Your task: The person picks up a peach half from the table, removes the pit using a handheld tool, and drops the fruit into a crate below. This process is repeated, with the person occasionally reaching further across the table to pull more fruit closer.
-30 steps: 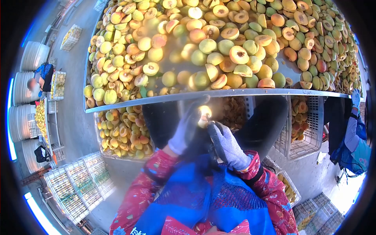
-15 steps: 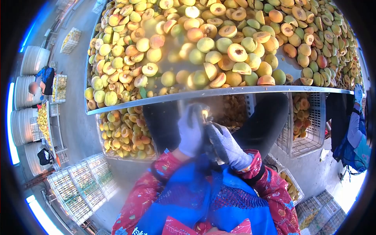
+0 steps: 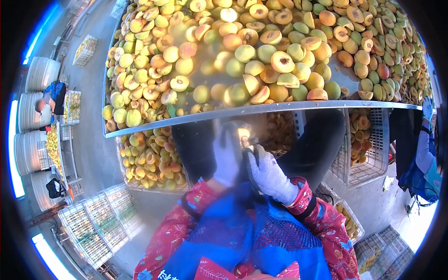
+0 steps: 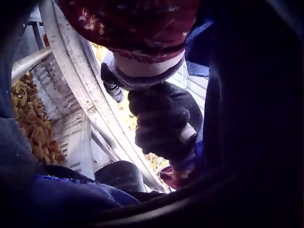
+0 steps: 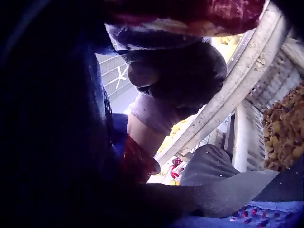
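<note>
In the head view a bright, glare-blurred fruit piece (image 3: pixel 243 133) sits at the fingertips of the left hand (image 3: pixel 227 157), which pinches it. The right hand (image 3: pixel 272 176) meets it from the right, its thumb side close to the fruit. In the left wrist view the right hand's dark-palmed fingers (image 4: pixel 159 116) curl round a pale handle (image 4: pixel 188 133); part of the left hand (image 4: pixel 112 78) shows behind the sleeve. The right wrist view shows the right hand (image 5: pixel 187 73) curled, with the left glove (image 5: pixel 152 114) below it. The tool's working end is hidden.
A metal-edged table (image 3: pixel 261 108) heaped with halved fruit (image 3: pixel 282 62) lies just beyond the hands. Crates of fruit stand below it at left (image 3: pixel 151 161) and right (image 3: pixel 368 163). Stacked crates (image 3: pixel 100 221) are at lower left, and another person's arm (image 3: pixel 423 149) is at far right.
Since a second ago the left hand has turned more upright and shifted slightly right. The right hand has rotated, showing more of its pale back. The fruit remains between the hands.
</note>
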### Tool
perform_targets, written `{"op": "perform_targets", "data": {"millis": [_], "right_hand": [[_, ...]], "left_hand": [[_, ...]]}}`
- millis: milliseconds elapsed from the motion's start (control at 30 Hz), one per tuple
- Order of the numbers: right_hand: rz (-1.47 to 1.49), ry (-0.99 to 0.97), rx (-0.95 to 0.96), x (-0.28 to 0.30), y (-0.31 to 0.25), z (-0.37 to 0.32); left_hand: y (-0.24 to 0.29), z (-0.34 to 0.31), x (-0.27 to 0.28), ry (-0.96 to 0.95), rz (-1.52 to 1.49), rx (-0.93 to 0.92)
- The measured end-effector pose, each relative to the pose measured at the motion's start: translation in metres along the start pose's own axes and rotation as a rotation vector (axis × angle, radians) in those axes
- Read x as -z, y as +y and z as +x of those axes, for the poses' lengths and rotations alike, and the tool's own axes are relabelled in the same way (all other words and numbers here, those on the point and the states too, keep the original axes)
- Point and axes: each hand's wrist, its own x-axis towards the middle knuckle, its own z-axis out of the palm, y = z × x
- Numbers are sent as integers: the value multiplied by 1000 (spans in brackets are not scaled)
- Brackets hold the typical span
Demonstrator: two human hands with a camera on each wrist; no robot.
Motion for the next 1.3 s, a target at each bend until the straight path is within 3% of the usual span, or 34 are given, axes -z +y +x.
{"op": "perform_targets", "data": {"millis": [33,100,167,200,300,400,467,533,600,633,700,800,867,933,967,1033,1167,1233,1300], "right_hand": [[-22,21,59,1,0,0],[617,-89,-394,20,-11,10],[761,-85,-388,22,-8,11],[577,-26,-155,20,-1,11],[852,-266,-507,27,1,12],[587,-22,-236,5,10,3],[445,110,-36,-4,18,0],[873,17,-196,7,13,3],[1842,-284,-796,26,6,7],[2053,-386,-817,26,8,6],[2233,-511,-813,30,14,6],[2101,-420,-886,26,11,5],[1669,-255,-823,10,9,1],[1708,-278,-796,5,13,-1],[1727,-290,-783,3,16,-3],[2266,-522,-789,13,25,-3],[2707,-821,-571,6,35,-1],[2682,-781,-563,6,34,-3],[2674,-761,-587,8,32,-6]], "left_hand": [[-7,-3,-3,11,-65,79],[-6,-2,-5,48,-135,132],[6,-3,-4,90,-138,97],[12,-4,-4,84,-151,102],[16,2,-5,50,-203,149],[14,2,-8,4,-340,333],[20,1,-9,41,-325,243],[20,-1,-9,72,-270,144],[18,0,-9,89,-176,24],[18,0,-8,70,-180,45],[18,2,-5,22,-190,84],[9,12,6,-160,188,-275],[-3,2,-3,-130,116,-96],[20,5,-10,-74,-24,232],[15,1,-7,-101,-20,136],[2,4,-1,-147,-13,-76],[3,2,-1,-179,-233,162],[11,5,1,-185,-295,209],[6,4,2,-211,-187,39]]}}
